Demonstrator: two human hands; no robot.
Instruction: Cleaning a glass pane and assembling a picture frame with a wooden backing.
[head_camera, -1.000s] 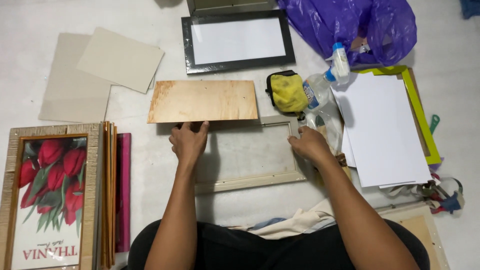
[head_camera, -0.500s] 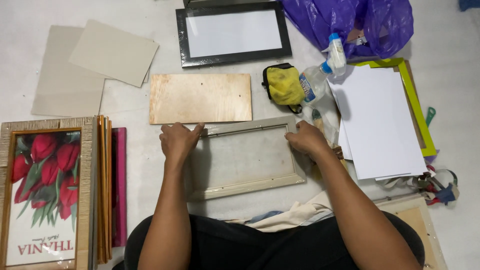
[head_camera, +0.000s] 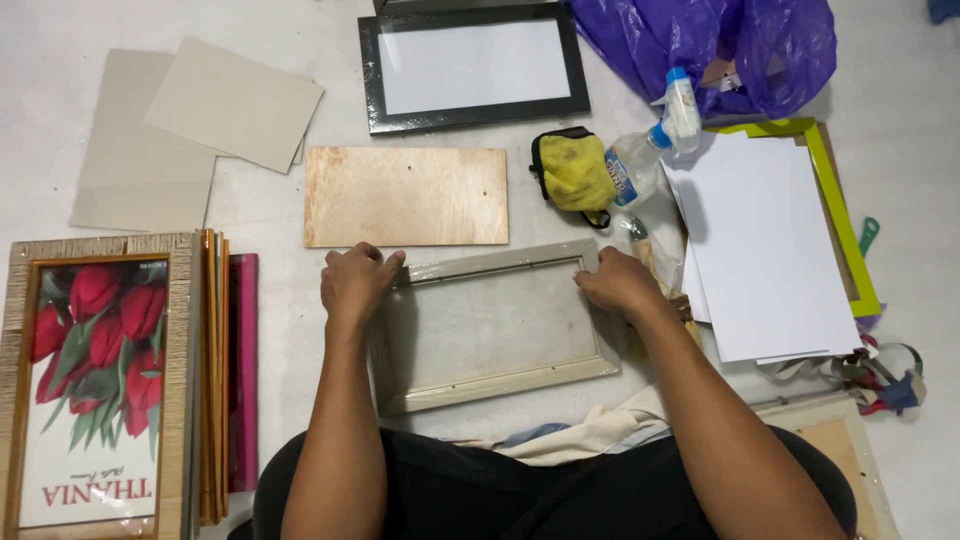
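Grey frame (head_camera: 495, 325) pulled nearer body; both hands now gripping its top corners.

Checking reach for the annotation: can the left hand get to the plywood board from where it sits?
Probably yes. The left hand grips the grey frame's top-left corner, and the plywood board lies flat just beyond its fingers with nothing between them.

Pale grey picture frame (head_camera: 497, 325), flat on floor, slightly tilted
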